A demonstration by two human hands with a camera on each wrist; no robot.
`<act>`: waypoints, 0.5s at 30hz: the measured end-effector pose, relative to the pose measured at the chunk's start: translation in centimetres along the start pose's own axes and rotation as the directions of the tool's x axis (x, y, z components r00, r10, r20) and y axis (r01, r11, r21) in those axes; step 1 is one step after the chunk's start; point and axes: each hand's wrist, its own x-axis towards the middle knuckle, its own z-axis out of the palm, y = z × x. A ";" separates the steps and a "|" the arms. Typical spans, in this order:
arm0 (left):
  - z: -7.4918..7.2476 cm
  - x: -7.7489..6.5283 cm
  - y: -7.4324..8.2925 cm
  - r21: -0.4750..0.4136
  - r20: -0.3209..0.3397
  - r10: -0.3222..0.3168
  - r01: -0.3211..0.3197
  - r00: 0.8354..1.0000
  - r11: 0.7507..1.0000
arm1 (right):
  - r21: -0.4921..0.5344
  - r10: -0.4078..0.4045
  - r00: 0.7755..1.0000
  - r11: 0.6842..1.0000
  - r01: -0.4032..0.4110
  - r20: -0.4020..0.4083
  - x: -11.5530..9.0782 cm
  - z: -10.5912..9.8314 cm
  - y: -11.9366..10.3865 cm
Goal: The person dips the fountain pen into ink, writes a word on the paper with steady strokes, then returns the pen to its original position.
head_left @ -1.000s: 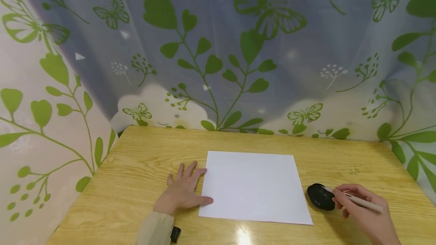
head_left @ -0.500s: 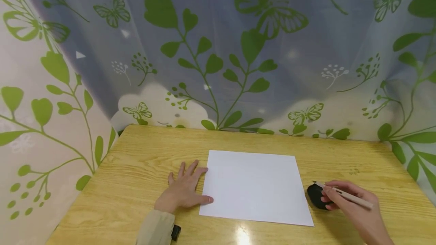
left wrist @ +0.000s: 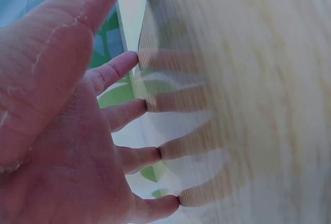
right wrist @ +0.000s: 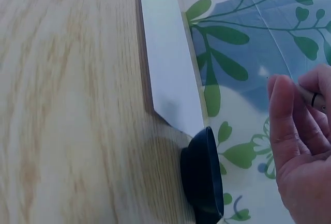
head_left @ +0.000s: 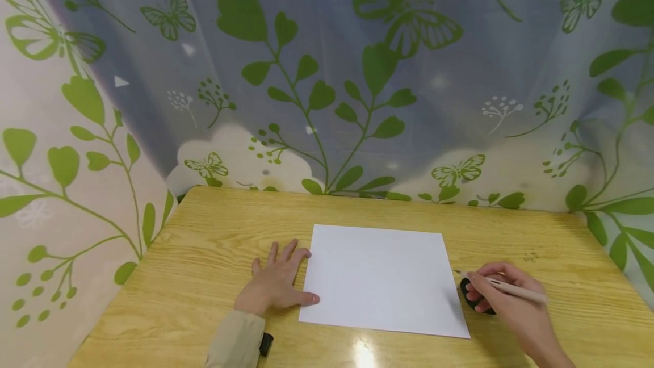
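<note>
A white sheet of paper (head_left: 380,280) lies on the wooden table. My left hand (head_left: 276,285) rests at its left edge, fingers spread, the thumb on the lower left corner; in the left wrist view the fingertips touch the wood. Between thumb and fingers my right hand (head_left: 521,312) pinches a slim pale brush-like pen (head_left: 521,291) with a dark pointed tip. That tip points left, close to the paper's right edge. Below this hand stands a small black dish (right wrist: 201,175), partly hidden in the head view but plainly seen in the right wrist view, beside the paper's corner.
Behind the table (head_left: 245,214) hangs a curtain (head_left: 327,72) printed with green leaves and butterflies. It also runs along the left and right sides. A small black device (head_left: 266,344) sits at the left sleeve's cuff.
My right hand has lifted the pen away from over the black dish and moved left toward the paper. The left hand and the sheet have stayed in place.
</note>
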 end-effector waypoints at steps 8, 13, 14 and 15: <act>-0.3 -0.2 0.3 -0.006 0.010 -0.004 0.005 1.000 1.000 | -0.024 0.013 1.000 1.000 -0.012 0.028 0.1 1.4 -0.7; -0.2 -0.3 0.2 0.001 0.008 0.003 -0.003 1.000 1.000 | -0.039 -0.023 1.000 0.999 0.023 0.019 0.2 2.3 -1.1; -0.2 -0.3 0.1 0.002 0.008 0.006 -0.006 1.000 1.000 | -0.040 -0.028 0.999 0.999 0.028 0.019 0.2 2.4 -1.1; -0.2 -0.3 0.1 0.002 0.008 0.007 -0.007 1.000 1.000 | -0.042 -0.031 0.999 0.999 0.032 0.021 0.3 2.6 -1.2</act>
